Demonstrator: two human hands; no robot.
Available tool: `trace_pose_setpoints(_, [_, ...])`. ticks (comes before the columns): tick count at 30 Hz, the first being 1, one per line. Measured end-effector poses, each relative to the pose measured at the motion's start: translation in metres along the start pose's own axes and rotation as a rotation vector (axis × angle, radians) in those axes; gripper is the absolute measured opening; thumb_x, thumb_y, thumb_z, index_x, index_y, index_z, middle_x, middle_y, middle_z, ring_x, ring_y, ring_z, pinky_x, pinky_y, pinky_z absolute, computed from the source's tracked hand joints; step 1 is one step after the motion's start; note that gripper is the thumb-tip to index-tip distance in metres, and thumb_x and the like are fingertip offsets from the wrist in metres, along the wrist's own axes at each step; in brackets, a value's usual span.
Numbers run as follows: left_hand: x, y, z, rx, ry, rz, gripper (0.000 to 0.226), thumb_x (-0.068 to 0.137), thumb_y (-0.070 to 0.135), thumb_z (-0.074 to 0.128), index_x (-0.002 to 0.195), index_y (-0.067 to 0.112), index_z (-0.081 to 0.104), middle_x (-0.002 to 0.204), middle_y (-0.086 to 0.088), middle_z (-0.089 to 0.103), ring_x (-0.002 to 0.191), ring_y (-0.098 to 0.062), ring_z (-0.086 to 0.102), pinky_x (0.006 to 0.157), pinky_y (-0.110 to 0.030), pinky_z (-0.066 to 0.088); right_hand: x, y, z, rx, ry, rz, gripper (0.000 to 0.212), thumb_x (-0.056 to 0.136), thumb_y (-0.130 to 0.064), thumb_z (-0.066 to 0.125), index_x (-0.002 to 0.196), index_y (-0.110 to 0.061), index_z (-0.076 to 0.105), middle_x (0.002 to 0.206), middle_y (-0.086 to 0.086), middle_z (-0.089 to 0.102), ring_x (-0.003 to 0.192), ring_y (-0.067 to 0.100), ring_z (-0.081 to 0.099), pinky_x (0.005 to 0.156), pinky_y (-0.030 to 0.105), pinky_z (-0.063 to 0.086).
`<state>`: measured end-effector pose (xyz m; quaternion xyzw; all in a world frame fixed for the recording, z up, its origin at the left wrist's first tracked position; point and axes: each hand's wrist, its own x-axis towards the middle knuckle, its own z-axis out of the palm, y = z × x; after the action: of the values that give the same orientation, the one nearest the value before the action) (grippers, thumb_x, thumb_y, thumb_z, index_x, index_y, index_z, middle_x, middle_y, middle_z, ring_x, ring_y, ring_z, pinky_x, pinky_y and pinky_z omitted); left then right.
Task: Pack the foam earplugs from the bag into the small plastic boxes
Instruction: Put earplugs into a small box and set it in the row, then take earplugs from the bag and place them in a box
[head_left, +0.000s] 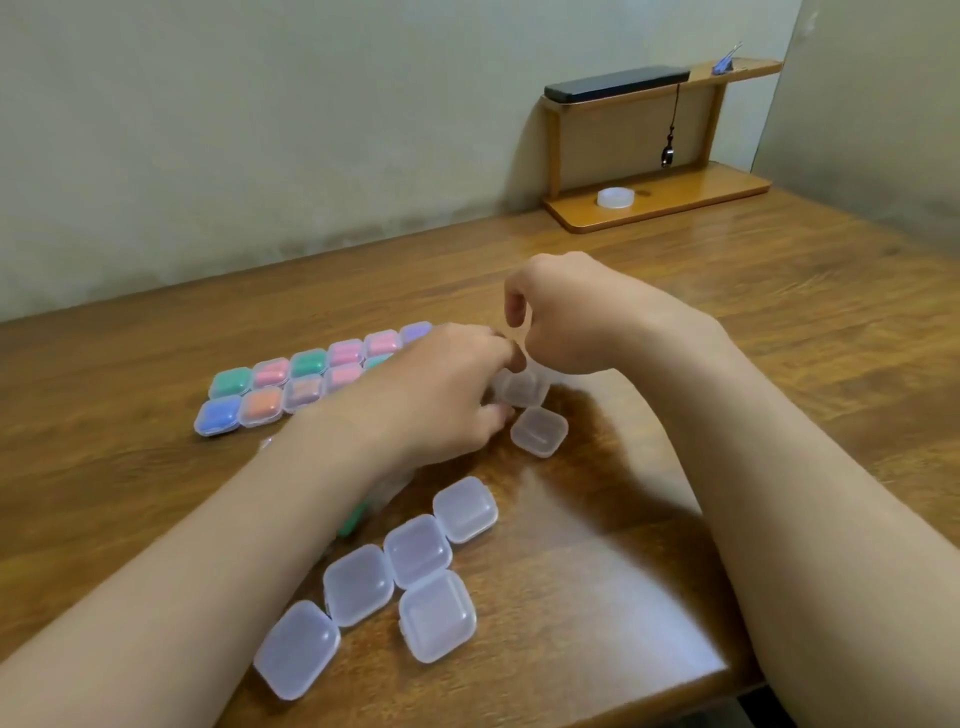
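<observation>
My left hand (441, 395) grips a clear small plastic box (522, 388) on the table, fingers curled round its left side. My right hand (563, 317) hovers just above that box with fingers curled downward; what it pinches is hidden. Another clear box (539, 431) lies right in front of them. Several empty clear boxes (415, 571) sit closed near the front edge. Two rows of filled boxes (291, 387) with green, pink, orange and blue earplugs stand at the left. A bit of the earplug bag (358, 514) shows under my left forearm.
A wooden desk shelf (660, 202) stands at the back right against the wall, with a white roll of tape (615, 198) on its base and a black case (615, 83) on top. The table's front edge (675, 696) is close.
</observation>
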<state>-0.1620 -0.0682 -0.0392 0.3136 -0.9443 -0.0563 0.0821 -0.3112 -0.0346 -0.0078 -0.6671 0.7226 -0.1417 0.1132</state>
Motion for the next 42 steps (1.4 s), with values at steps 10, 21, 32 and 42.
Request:
trace_pose_setpoints(10, [0.005,0.003,0.006,-0.016,0.048,0.016,0.019,0.088,0.027,0.07,0.105,0.02,0.069,0.095,0.01,0.062,0.089,-0.011,0.059,0.074,-0.025,0.045,0.002,0.001,0.003,0.013,-0.025,-0.051,0.023,0.088,-0.018,0.07,0.109,-0.016,0.062,0.101,0.003,0.064,0.087,0.019,0.062,0.08,0.034,0.058])
trace_pose_setpoints(21, [-0.042,-0.023,-0.016,0.05,0.541,-0.065,0.031,0.085,0.039,0.063,0.099,0.013,0.071,0.087,-0.003,0.063,0.078,-0.023,0.061,0.065,-0.037,0.052,-0.004,-0.013,0.008,0.699,-0.136,-0.212,0.023,0.094,-0.012,0.063,0.116,-0.015,0.065,0.091,0.007,0.073,0.08,0.015,0.073,0.07,0.031,0.063])
trace_pose_setpoints(32, [-0.087,-0.056,0.002,-0.082,0.687,0.089,0.023,0.085,0.012,0.074,0.106,0.002,0.072,0.105,-0.009,0.068,0.094,-0.019,0.066,0.076,-0.034,0.056,-0.003,-0.031,0.034,0.995,-0.298,-0.303,0.051,0.085,0.014,0.063,0.131,-0.008,0.059,0.1,0.015,0.074,0.095,0.032,0.071,0.076,0.03,0.057])
trace_pose_setpoints(42, [-0.092,-0.053,0.006,-0.081,0.782,0.07,0.023,0.082,0.007,0.07,0.104,-0.001,0.072,0.102,-0.009,0.072,0.093,-0.018,0.067,0.08,-0.031,0.056,-0.004,-0.043,0.047,1.024,-0.186,-0.354,0.038,0.08,0.02,0.066,0.11,-0.003,0.064,0.1,0.016,0.071,0.079,0.019,0.069,0.071,0.033,0.056])
